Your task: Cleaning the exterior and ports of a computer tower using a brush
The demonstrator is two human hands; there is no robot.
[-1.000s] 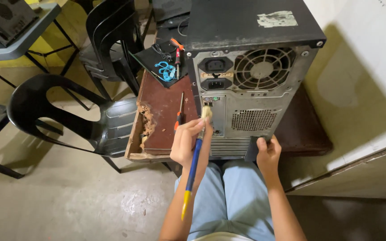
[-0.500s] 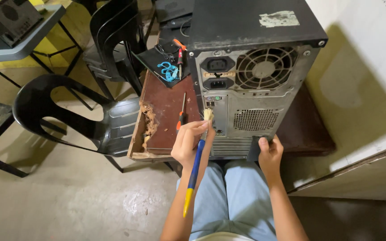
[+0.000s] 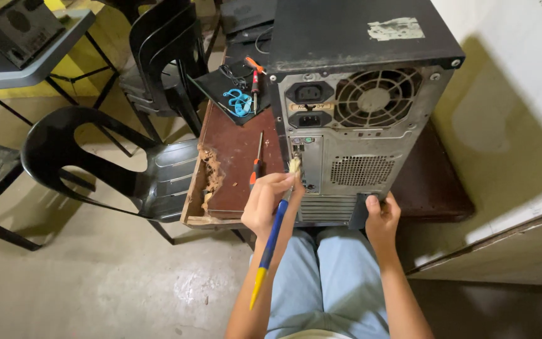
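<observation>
At twelve o'clock from my lap stands the desktop computer tower (image 3: 359,94), rear panel facing me, on a worn brown wooden table (image 3: 233,157). My left hand (image 3: 270,204) is closed in a narrow pinch around a paintbrush (image 3: 271,242) with a blue and yellow handle, its pale bristles touching the port column at the panel's nine o'clock edge. My right hand (image 3: 381,216) clamps the case's lower edge at about five o'clock, steadying it. Brushing here goes best, I judge, with light, short strokes pulled outward from the sockets so the dust leaves instead of packing in, bristle tips only, handle kept low. The fan grille (image 3: 374,97) at two o'clock and the vent mesh (image 3: 359,169) beside my brush look like likely dust traps. A red-handled screwdriver (image 3: 256,160) lies on the table just at nine o'clock of the bristles, near enough to nudge, and a black plastic chair (image 3: 114,169) sits further that way.
</observation>
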